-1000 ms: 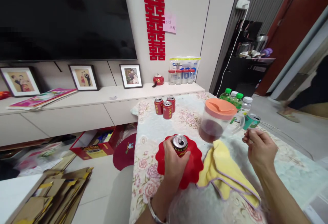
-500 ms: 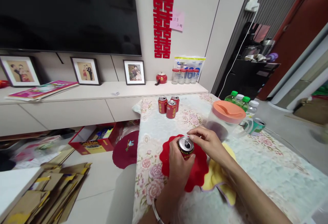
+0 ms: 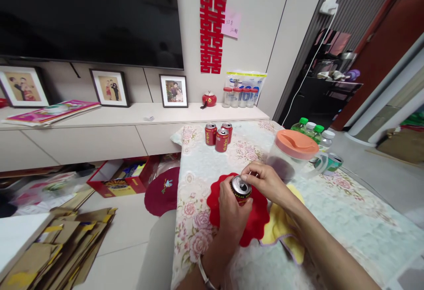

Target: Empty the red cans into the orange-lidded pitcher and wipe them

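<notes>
My left hand (image 3: pixel 232 204) is wrapped round a red drink can (image 3: pixel 241 188), which stands upright over a red scalloped mat (image 3: pixel 258 219). A dark opening shows in its silver lid. My right hand (image 3: pixel 263 179) reaches in from the right, with thumb and forefinger pinched at the pull tab on the lid. The other fingers are curled. Just right of the mat, a crumpled yellow cloth (image 3: pixel 281 226) lies partly under my right forearm.
Three red cans (image 3: pixel 221 140) stand at the table's far end. Beyond my right hand is a clear pitcher (image 3: pixel 288 159) with an orange lid, with several bottles (image 3: pixel 317 134) and a green can (image 3: pixel 334 162) behind it. A maroon stool seat (image 3: pixel 164 192) is at the left.
My right thumb and forefinger have closed into a pinch at the can's tab. My left hand still holds the can in the same place. The view has shifted slightly.
</notes>
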Available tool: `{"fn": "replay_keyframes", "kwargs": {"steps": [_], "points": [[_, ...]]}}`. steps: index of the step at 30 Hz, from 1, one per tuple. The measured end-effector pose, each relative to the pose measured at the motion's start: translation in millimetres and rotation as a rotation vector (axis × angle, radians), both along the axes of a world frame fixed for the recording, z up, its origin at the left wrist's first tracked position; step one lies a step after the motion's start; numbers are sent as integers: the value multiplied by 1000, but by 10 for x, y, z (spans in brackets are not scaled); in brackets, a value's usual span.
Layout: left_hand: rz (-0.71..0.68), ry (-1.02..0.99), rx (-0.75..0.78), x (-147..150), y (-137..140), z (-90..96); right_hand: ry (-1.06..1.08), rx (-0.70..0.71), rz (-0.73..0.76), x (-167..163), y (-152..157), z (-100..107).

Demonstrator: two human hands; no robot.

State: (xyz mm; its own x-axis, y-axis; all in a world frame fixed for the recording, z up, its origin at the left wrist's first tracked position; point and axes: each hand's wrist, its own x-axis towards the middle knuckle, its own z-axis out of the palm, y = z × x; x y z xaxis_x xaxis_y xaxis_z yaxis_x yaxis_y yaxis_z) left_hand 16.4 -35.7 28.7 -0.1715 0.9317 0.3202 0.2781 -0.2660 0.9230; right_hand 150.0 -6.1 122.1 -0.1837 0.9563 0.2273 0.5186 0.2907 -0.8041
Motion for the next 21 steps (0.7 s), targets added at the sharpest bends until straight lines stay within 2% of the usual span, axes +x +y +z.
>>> {"fn": "replay_keyframes", "kwargs": {"steps": [9, 12, 14, 16, 19, 21], "points": [[-7, -9, -2, -5, -8, 24, 39, 36, -15, -68, -20, 36], [-5, -27, -6, -21, -4, 16, 114, 87, -80, -36, -129, 60], [1, -41, -16, -39, 2, 13, 204, 159, -205, 90, -248, 56], [0, -58, -30, -54, 12, 9, 322, 266, -393, 321, -370, 31], [-5, -88, -38, -58, 25, 0, 519, 458, -710, 810, -477, -29], [4, -104, -34, -49, 31, -7, 648, 537, -875, 1143, -475, -75]]}}
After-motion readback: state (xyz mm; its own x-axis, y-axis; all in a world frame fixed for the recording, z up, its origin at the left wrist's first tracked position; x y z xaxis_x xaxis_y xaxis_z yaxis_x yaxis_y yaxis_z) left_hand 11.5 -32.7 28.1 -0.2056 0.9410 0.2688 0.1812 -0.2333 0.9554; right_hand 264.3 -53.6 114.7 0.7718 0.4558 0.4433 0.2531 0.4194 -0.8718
